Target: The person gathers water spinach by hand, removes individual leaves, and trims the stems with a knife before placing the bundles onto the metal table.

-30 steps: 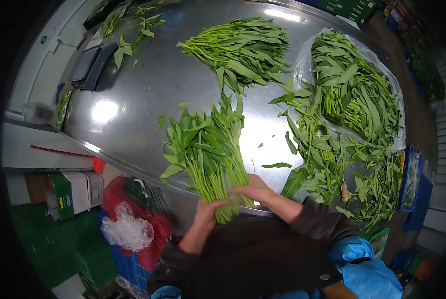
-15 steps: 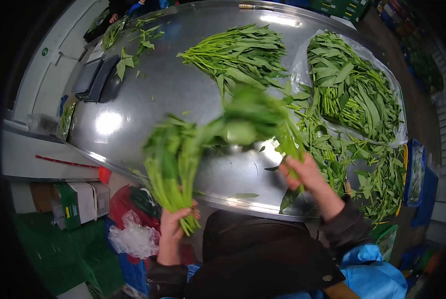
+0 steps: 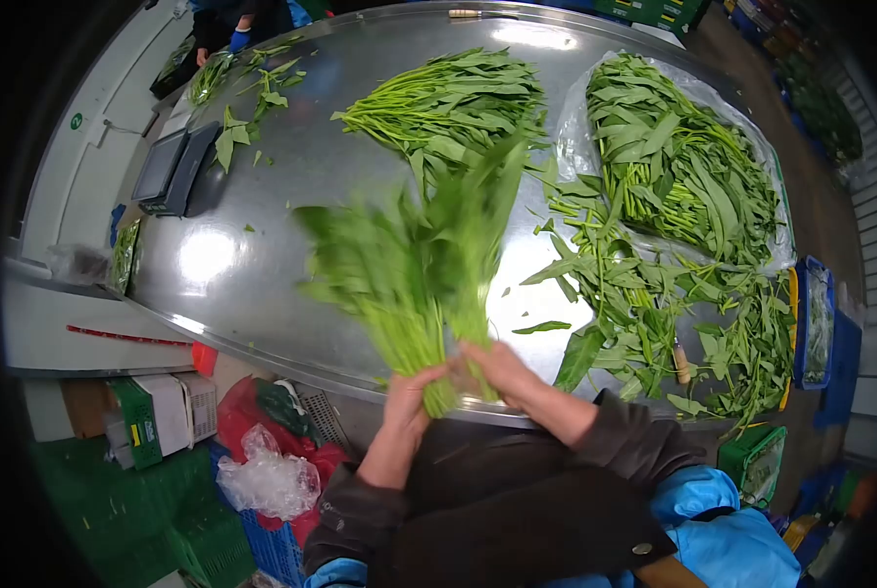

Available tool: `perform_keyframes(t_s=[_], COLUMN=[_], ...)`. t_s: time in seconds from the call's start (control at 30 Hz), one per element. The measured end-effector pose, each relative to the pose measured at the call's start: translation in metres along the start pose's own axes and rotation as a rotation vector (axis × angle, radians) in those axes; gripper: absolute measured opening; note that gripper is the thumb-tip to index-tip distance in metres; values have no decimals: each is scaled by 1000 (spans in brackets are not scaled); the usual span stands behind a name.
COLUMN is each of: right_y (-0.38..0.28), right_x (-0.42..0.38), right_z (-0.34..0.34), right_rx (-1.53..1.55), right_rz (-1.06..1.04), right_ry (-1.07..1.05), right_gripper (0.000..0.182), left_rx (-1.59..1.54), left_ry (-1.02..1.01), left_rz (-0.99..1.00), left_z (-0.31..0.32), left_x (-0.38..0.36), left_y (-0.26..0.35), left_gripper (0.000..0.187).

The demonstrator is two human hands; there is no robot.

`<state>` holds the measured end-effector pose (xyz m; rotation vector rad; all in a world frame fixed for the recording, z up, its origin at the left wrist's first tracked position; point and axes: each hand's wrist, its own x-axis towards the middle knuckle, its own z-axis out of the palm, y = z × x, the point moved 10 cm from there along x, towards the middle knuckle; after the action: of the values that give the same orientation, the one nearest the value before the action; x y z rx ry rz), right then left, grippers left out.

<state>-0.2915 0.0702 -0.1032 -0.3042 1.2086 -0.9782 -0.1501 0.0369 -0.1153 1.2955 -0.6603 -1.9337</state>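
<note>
Close to the table's near edge, my left hand (image 3: 412, 394) is wrapped round the stems of a bunch of water spinach (image 3: 377, 269), its leaves fanned up and away from me. My right hand (image 3: 494, 372) is closed on a second bunch of water spinach (image 3: 476, 255), pressed against the first. Both bunches are smeared by motion. Beyond them a neat pile of water spinach (image 3: 448, 103) lies on the steel table (image 3: 291, 186). To the right, more fills a plastic-lined crate (image 3: 688, 162), with loose stems and leaves (image 3: 644, 304) scattered in front of it.
A wooden-handled knife (image 3: 681, 363) lies among the loose stems, another knife (image 3: 473, 14) at the far edge. A scale (image 3: 169, 171) stands at the left. A co-worker's hands (image 3: 225, 47) are at the far left corner. Crates (image 3: 105, 500) and plastic bags (image 3: 267, 475) stand below left.
My hands have come together: the left moved right and up, the right moved left. The two bunches, apart before, now stand side by side. The co-worker's hands show more fully.
</note>
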Motion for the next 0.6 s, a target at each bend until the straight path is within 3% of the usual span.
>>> perform_keyframes(t_s=[0.03, 0.07, 0.13, 0.2, 0.23, 0.33, 0.4, 0.53, 0.6], right_y=[24, 24, 25, 7, 10, 8, -19, -16, -18], right_x=[0, -3, -7, -4, -3, 5, -1, 9, 10], right_z=[2, -1, -5, -10, -12, -32, -29, -36, -33], right_rx=[85, 111, 138, 82, 80, -205, -756, -830, -1028], right_rz=[173, 186, 203, -22, -22, -174, -514, -401, -323], right_ry=[-29, -23, -12, 4, 4, 62, 85, 35, -52], right_gripper=[25, 25, 25, 30, 30, 37, 40, 39, 36], left_rx=[-89, -182, -186, -186, -245, -369, -435, -542, -552], left_ry=[-36, -68, -99, -133, -163, -182, -172, -231, -260], left_rz=[-186, -372, -327, -274, -272, -270, -269, -332, -396], left_z=[-9, 0, -1, 5, 8, 13, 20, 36, 46], left_x=[10, 5, -1, -3, -3, -6, -6, -9, -12], left_y=[-45, -66, -63, -54, -55, -64, -70, -77, -74], left_gripper=[37, 35, 37, 39, 42, 48, 50, 52, 53])
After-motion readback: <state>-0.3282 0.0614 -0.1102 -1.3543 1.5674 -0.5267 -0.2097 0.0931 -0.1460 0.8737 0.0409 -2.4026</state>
